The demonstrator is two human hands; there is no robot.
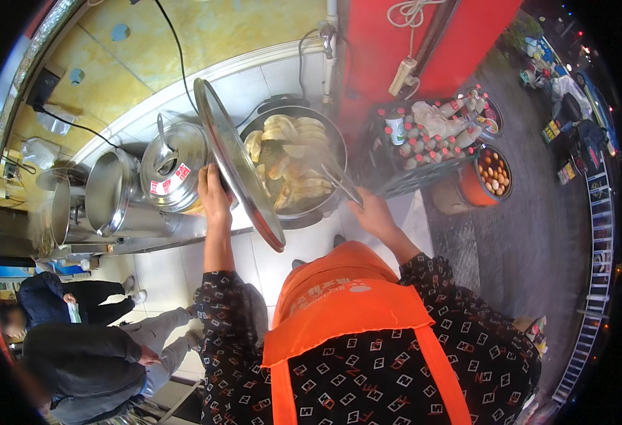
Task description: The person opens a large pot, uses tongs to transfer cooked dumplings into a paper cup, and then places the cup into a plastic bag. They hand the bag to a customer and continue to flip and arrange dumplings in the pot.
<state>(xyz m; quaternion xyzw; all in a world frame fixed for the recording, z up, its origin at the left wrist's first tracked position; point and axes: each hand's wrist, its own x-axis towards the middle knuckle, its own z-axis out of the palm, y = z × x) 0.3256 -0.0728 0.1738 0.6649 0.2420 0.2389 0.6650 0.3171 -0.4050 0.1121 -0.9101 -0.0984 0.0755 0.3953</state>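
My left hand (215, 194) grips a round glass lid (240, 154) with a metal rim, held steeply tilted at the left side of a wide pan (339, 139). Its handle is mostly hidden behind my fingers. In my right hand (373, 211) are metal tongs (341, 183), their tips reaching over the pan's right side. Pale, elongated dumplings (303, 188) lie in rows inside the pan, and steam blurs some of them. Whether the tongs touch a dumpling, I cannot tell.
Left of the lid stand a lidded steel pot (170, 183) with a ladle (163, 141) on top and an open steel pot (110, 191). A crate of bottles (427, 151) and an orange bucket (473, 183) of eggs are at right. Two people (77, 345) are at lower left.
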